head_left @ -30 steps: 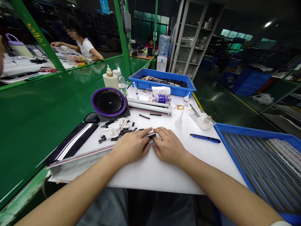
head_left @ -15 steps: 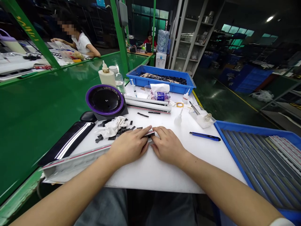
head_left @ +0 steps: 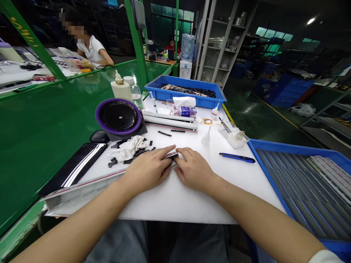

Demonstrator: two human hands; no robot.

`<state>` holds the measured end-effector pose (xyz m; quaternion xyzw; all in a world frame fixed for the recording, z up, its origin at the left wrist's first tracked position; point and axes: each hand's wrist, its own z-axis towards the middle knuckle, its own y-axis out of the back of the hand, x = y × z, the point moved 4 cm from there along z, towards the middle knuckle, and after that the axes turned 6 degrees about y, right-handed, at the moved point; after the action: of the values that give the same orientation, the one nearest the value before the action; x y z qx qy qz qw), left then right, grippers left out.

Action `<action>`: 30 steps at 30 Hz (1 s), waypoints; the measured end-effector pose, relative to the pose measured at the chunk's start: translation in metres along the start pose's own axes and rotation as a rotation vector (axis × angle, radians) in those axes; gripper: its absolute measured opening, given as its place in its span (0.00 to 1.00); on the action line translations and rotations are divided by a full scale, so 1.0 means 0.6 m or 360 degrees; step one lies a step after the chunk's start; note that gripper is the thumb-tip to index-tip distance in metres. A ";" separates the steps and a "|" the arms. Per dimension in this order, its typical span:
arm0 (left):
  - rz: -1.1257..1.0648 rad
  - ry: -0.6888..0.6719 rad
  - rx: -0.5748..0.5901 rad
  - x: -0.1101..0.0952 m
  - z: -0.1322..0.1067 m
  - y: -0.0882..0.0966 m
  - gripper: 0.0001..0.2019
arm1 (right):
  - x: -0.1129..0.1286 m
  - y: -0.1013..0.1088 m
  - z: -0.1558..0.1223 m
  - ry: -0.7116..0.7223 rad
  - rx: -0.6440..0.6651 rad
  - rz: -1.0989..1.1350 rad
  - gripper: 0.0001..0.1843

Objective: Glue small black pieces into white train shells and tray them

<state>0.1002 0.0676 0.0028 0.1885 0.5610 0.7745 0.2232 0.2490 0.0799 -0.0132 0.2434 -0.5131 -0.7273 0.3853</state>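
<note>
A long pale channel profile (head_left: 85,186) with a red line along its top edge runs from the table's left front corner up to my hands. My left hand (head_left: 149,167) is closed around the profile near its far end, thumb underneath. At the end itself, my right hand (head_left: 194,168) pinches with its fingers over the top and thumb below. A small dark piece (head_left: 173,157) shows at the profile's end between the hands. Just beyond my left hand lie a crumpled white cloth (head_left: 128,148) and several small black strips (head_left: 113,162).
A purple-rimmed round dish (head_left: 119,116) and a glossy black panel (head_left: 72,168) are at left. Two profiles (head_left: 170,122) lie behind. A blue cutter knife (head_left: 237,157) and clear tray (head_left: 234,137) are right. Blue bins (head_left: 186,95) hold parts; another (head_left: 268,143) holds profiles.
The whole view has shifted slightly to the left. Both hands keep their hold on the profile's end with little visible movement.
</note>
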 end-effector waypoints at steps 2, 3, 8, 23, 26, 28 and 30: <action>-0.0007 -0.0005 -0.0002 0.000 0.000 0.001 0.14 | 0.000 -0.001 -0.001 -0.0007 -0.0002 0.0012 0.16; -0.0009 -0.0004 -0.0002 0.000 0.001 0.001 0.13 | 0.000 -0.001 -0.001 -0.0008 -0.0005 0.0013 0.17; -0.0050 0.0002 0.0023 0.003 0.003 0.003 0.14 | -0.001 0.001 0.000 0.0001 -0.0029 0.0002 0.15; -0.0032 -0.0017 0.0073 0.003 0.005 -0.001 0.15 | -0.027 0.001 0.000 0.0166 0.0046 -0.0014 0.10; -0.0029 0.0029 0.0081 0.003 0.007 0.000 0.16 | -0.025 0.004 0.001 0.0183 0.0048 -0.0046 0.10; -0.0032 0.0057 0.0064 0.003 0.008 0.002 0.16 | -0.025 0.005 0.001 0.0197 0.0052 -0.0045 0.10; -0.0050 0.0054 0.0054 0.002 0.008 0.003 0.16 | -0.025 0.005 0.001 0.0205 0.0057 -0.0038 0.10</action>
<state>0.1014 0.0718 0.0063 0.1703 0.5807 0.7644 0.2224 0.2579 0.0920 -0.0108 0.3027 -0.4973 -0.7054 0.4043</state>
